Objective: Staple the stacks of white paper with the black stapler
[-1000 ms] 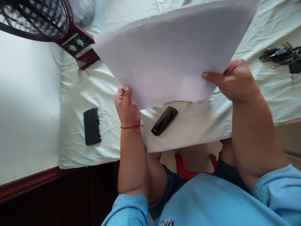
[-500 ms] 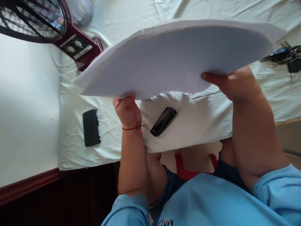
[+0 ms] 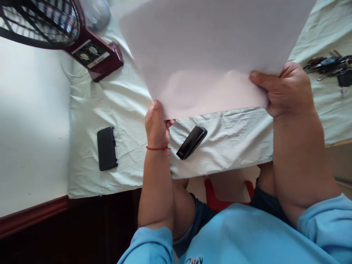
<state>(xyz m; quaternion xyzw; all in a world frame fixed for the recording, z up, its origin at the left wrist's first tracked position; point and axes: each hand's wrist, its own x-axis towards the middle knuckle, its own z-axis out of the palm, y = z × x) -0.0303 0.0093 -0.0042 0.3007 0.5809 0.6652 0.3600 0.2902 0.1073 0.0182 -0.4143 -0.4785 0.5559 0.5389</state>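
Observation:
White paper (image 3: 209, 55) is held up over the table between both hands, its far end running out of the top of the view. My left hand (image 3: 158, 123) grips the near left corner, thumb on top and fingers underneath. On the other side, my right hand (image 3: 288, 90) pinches the right edge with its thumb lying on the paper. How many sheets there are I cannot tell. Just below the paper's near edge, a black stapler (image 3: 191, 142) lies slantwise on the cloth, close to my left hand and touched by neither hand.
A pale cloth (image 3: 132, 161) covers the table. At left lies a black phone-like case (image 3: 107, 149); behind it, a maroon electric racket (image 3: 101, 58) leans near a clear plastic container (image 3: 96, 14). Keys (image 3: 334, 66) rest at far right. A red stool (image 3: 213, 196) shows below the table edge.
The paper has gone from a curved, bowed shape to flatter, facing me more fully. My left hand has turned, thumb now on the corner; my right hand has shifted slightly right.

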